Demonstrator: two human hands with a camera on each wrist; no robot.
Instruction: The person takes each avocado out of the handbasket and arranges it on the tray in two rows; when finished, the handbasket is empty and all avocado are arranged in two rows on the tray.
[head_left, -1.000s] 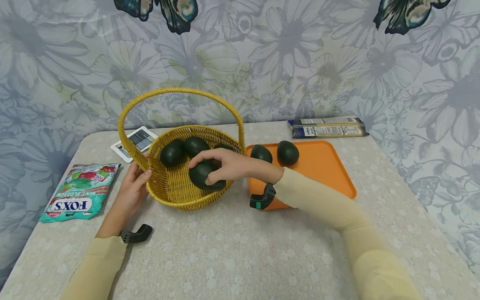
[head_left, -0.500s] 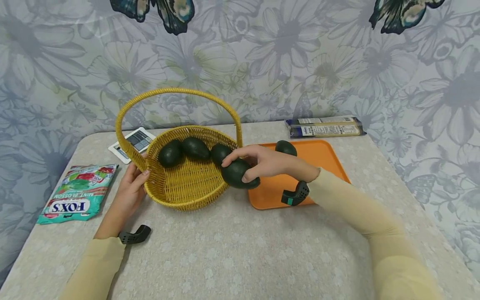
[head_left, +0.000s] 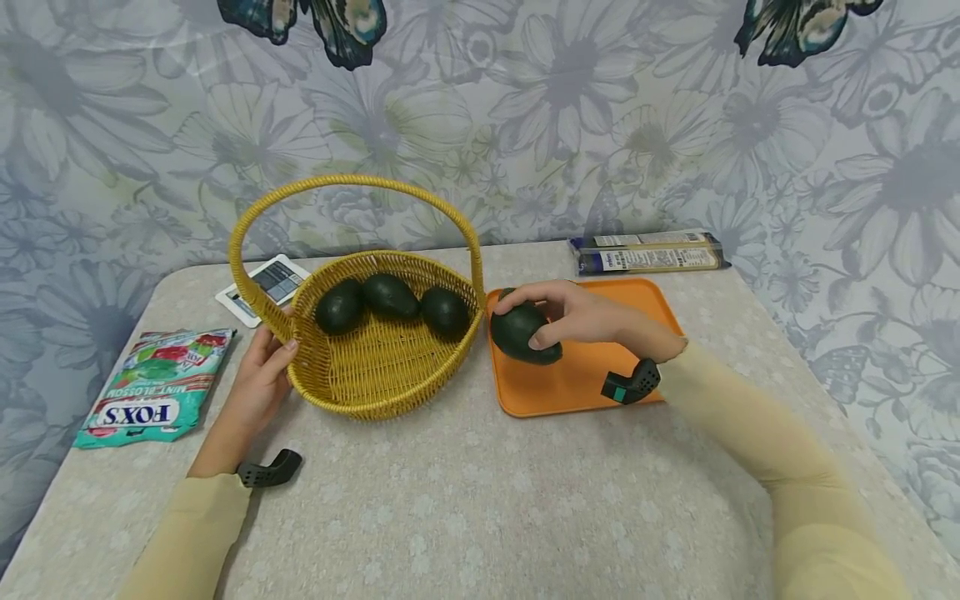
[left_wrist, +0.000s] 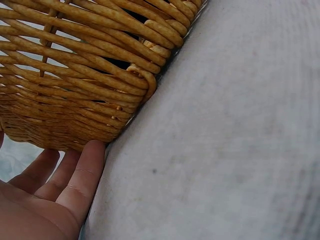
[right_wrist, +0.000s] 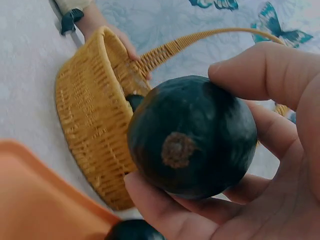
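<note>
The avocado (right_wrist: 192, 140) in the right hand (head_left: 577, 317) is dark green, almost black, rounded and faintly glossy, with a rough brown scar on the end facing the right wrist view. Fingers and thumb are clamped on opposite sides of it, over the orange tray (head_left: 585, 375) near its nine o'clock edge. Part of a second avocado (right_wrist: 135, 231) shows at the bottom of the right wrist view. At nine o'clock from the held one stands a yellow woven basket (head_left: 367, 367), its arched handle (head_left: 360, 180) rising toward twelve; three avocados (head_left: 391, 296) lie inside, from ten to two o'clock. The left hand (head_left: 258, 375) grips the basket at nine o'clock, thumb by the handle's foot, fingers against the outer wall. Basket and tray leave only a slim gap at the handle's other foot, widening toward six o'clock, where the pale table (head_left: 480, 500) stretches broadly toward the person. Beyond the basket, a teal candy bag (head_left: 161, 383) lies between eight and nine o'clock, near the table's side edge, and a flat white object (head_left: 273, 283) at ten; a long packet (head_left: 648, 252) lies at one o'clock from the tray.
</note>
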